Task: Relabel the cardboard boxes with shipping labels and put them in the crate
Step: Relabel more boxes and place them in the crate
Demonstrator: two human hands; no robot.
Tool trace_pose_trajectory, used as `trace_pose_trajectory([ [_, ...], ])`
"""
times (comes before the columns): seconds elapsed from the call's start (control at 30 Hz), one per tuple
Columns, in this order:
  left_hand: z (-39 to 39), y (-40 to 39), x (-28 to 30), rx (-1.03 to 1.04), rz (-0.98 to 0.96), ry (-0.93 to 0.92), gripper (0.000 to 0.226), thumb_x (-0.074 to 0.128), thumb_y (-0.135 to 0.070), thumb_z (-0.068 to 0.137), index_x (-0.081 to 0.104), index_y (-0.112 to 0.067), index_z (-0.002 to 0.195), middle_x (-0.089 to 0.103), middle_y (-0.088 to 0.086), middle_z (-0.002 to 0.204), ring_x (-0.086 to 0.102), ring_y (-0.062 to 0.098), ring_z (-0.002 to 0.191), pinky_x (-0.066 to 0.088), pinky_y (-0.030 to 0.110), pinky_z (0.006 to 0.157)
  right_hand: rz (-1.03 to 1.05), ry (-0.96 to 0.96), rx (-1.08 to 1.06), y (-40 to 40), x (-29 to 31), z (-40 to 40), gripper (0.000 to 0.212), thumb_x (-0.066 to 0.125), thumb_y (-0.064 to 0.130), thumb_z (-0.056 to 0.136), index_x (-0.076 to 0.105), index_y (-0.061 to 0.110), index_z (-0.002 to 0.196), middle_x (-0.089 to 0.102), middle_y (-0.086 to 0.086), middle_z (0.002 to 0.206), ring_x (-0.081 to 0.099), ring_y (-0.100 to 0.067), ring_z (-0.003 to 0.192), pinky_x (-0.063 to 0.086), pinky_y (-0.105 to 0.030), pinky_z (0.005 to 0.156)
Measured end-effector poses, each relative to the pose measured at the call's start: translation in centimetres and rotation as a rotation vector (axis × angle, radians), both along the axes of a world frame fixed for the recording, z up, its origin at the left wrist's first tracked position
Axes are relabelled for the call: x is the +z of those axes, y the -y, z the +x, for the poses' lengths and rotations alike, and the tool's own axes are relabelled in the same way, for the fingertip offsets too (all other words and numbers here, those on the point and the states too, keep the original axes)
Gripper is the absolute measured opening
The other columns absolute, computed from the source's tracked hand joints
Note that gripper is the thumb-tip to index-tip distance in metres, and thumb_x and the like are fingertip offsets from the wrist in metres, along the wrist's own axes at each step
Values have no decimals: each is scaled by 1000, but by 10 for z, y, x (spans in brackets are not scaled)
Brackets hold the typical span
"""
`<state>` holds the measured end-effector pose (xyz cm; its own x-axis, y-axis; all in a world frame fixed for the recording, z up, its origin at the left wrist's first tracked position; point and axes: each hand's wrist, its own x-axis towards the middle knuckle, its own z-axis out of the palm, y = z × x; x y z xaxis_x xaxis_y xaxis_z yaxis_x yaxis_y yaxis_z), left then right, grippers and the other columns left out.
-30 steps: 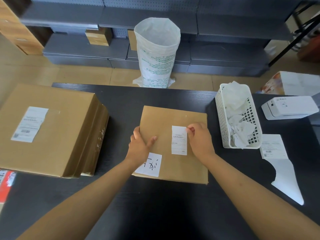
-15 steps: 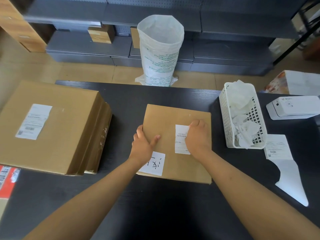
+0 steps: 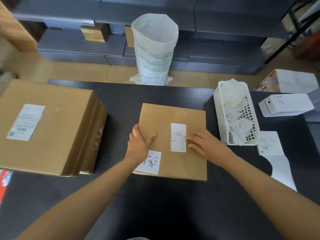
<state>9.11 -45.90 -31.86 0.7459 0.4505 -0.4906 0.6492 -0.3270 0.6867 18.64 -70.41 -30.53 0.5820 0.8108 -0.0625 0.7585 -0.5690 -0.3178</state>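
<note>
A flat cardboard box (image 3: 174, 116) lies in the middle of the dark table. A white shipping label (image 3: 178, 137) is stuck upright on its top. A second white sticker (image 3: 152, 163) with handwriting sits at the box's near left corner. My left hand (image 3: 139, 144) grips the box's left edge, thumb on top. My right hand (image 3: 205, 144) lies flat on the box with straight fingers, fingertips touching the label's right edge. A larger cardboard box (image 3: 57, 129) with its own label (image 3: 26, 122) stands at the left.
A white lattice basket (image 3: 223, 118) of crumpled label backings stands right of the box. Beyond it is a white label printer (image 3: 285, 104). A printed label with backing strip (image 3: 270, 144) lies at the right. A tall white sack (image 3: 154, 49) stands on the floor behind the table.
My right hand slid from the label's top right corner across the label and down to its right edge, fingers now flat. The left hand kept its grip.
</note>
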Motion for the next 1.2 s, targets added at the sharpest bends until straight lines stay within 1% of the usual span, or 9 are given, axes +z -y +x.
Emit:
trace_pose_trajectory([
  [0.2, 0, 1, 2, -9, 15, -3, 79, 53, -58, 87, 13, -24, 146, 33, 7, 144, 44, 29, 123, 46, 51, 98, 233, -225, -625, -35, -8, 0, 39, 59, 30, 94, 59, 17, 130, 54, 2, 118, 52, -14, 106, 44, -28, 98],
  [0.37, -1, 1, 1, -7, 17, 10, 79, 53, -58, 87, 14, -24, 146, 33, 7, 144, 43, 29, 124, 44, 50, 100, 350, -257, -863, -59, -10, 1, 19, 63, 23, 90, 71, 16, 107, 58, 0, 107, 56, -10, 85, 42, -18, 80],
  [0.47, -1, 1, 0, -6, 12, 14, 79, 53, -58, 87, 14, -24, 146, 33, 6, 144, 42, 28, 125, 43, 48, 100, 322, -222, -889, -63, -11, 2, 9, 60, 20, 91, 69, 19, 89, 59, 1, 101, 55, -11, 80, 38, -17, 69],
  [0.6, 0, 0, -1, -3, 15, 15, 80, 53, -58, 87, 14, -23, 146, 34, 7, 144, 42, 28, 125, 43, 49, 101, 214, -216, -899, -71, -12, 3, 18, 50, 13, 91, 62, 21, 81, 55, 2, 103, 55, -15, 84, 42, -25, 68],
  [0.73, -1, 1, -1, -6, 30, 13, 81, 53, -59, 87, 14, -23, 147, 33, 7, 144, 42, 28, 126, 42, 47, 101, 39, -167, -879, -80, -13, 2, 24, 44, 3, 87, 62, 14, 99, 50, -3, 112, 52, -21, 99, 50, -35, 85],
  [0.83, -1, 1, 0, -5, 35, 17, 80, 53, -59, 87, 14, -22, 147, 33, 7, 144, 41, 28, 126, 40, 45, 99, -84, -128, -851, -86, -13, 2, 30, 44, 5, 88, 56, 8, 116, 47, -9, 120, 47, -25, 108, 43, -35, 97],
  [0.93, -1, 1, 0, -2, 33, 25, 80, 54, -58, 87, 15, -22, 147, 34, 8, 143, 42, 28, 125, 41, 44, 98, -126, -149, -806, -84, -10, 5, 29, 48, 5, 87, 52, 5, 116, 45, -12, 122, 44, -27, 111, 40, -33, 97],
  [1.1, -1, 1, 0, -5, 27, 22, 80, 54, -58, 87, 14, -23, 147, 33, 7, 144, 42, 28, 125, 43, 47, 100, 190, -279, -742, -61, -9, -4, 11, 47, 10, 94, 50, 16, 86, 48, 1, 103, 48, -11, 93, 45, -27, 85],
  [1.2, -1, 2, 1, -7, 28, 21, 79, 53, -57, 87, 14, -23, 147, 33, 7, 144, 41, 29, 126, 42, 47, 100, 330, -283, -797, -56, -13, -8, 6, 53, 21, 96, 55, 17, 100, 47, 3, 108, 49, -6, 89, 44, -23, 85],
])
